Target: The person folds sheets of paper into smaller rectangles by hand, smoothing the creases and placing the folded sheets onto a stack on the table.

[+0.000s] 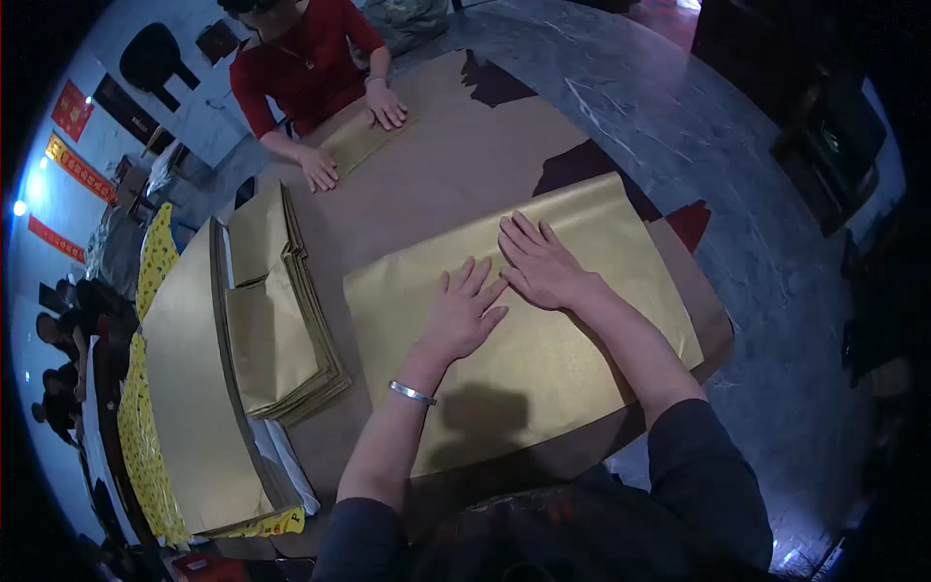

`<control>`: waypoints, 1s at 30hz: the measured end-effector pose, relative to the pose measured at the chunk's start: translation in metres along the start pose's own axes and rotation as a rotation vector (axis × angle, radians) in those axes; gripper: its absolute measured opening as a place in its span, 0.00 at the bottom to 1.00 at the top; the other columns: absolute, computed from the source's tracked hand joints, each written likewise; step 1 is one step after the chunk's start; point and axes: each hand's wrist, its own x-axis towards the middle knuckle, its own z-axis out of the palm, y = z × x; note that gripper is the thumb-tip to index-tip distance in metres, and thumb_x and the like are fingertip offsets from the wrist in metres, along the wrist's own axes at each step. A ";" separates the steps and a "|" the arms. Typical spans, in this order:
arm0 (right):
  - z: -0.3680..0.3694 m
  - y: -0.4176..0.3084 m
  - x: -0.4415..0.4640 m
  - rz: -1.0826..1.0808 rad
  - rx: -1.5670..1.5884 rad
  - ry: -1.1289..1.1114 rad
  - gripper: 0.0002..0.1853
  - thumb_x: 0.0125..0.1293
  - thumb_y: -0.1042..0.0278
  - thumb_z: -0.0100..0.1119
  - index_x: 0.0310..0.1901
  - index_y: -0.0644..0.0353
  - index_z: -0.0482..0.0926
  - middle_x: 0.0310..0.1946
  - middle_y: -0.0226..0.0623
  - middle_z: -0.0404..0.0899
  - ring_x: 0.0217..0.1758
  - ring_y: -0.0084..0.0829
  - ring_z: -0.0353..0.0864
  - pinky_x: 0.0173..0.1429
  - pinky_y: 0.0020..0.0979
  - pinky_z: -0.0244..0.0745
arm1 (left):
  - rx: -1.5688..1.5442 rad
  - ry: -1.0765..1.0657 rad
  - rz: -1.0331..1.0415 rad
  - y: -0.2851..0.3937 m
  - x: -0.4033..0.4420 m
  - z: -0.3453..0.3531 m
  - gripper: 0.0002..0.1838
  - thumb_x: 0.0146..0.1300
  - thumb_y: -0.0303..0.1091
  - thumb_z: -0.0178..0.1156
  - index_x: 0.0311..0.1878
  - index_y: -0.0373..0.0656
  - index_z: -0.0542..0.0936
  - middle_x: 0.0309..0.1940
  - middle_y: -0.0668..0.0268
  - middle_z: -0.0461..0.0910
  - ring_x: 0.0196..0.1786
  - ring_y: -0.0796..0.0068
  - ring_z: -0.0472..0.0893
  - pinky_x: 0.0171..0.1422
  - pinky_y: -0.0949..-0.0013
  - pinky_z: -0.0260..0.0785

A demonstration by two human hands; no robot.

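So the person's left hand (pixel 467 315) and right hand (pixel 543 264) are both flat, fingers spread, on a big gold paper sheet (pixel 543 349) laid across the brown paper-covered table (pixel 407 213). Stack of folded gold paper (pixel 276 330) sits left of it, beside larger gold sheets (pixel 194 388) on yellow patterned wrapping (pixel 141 436). Can't make out any container's contents.

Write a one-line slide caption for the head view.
Both hands, left and right, lie on a gold sheet, beside folded gold sheets and across from a co-worker.
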 end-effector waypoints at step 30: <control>0.010 -0.005 0.058 0.053 0.005 0.037 0.35 0.77 0.47 0.31 0.75 0.65 0.52 0.80 0.44 0.43 0.84 0.38 0.37 0.83 0.51 0.33 | 0.075 0.403 -0.319 -0.119 -0.046 -0.019 0.23 0.70 0.44 0.51 0.64 0.48 0.75 0.68 0.62 0.72 0.75 0.51 0.63 0.75 0.36 0.49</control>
